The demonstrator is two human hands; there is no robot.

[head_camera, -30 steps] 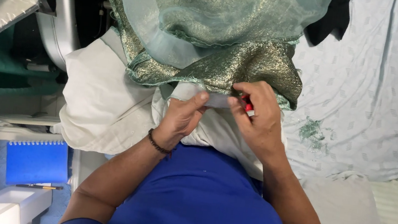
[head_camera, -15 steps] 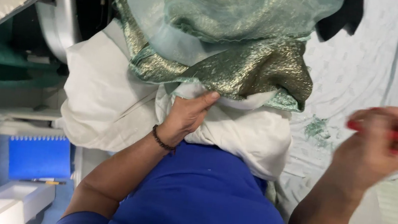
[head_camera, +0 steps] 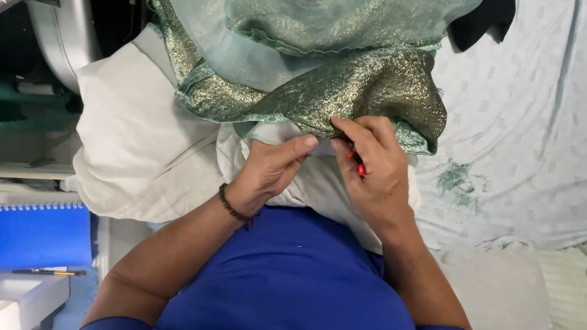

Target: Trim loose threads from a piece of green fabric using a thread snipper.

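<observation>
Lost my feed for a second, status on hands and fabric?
Left hand pinching the white cloth. Right hand on green glitter fabric hem, small red tool in fingers. Nothing blocking.

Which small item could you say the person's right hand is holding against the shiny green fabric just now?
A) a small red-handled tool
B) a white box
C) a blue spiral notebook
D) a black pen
A: the right hand pinches a small red-handled tool at the hem of the green fabric.

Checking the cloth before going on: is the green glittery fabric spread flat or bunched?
Bunched: the green glittery fabric lies in folds and gathers at the fingers.
</observation>
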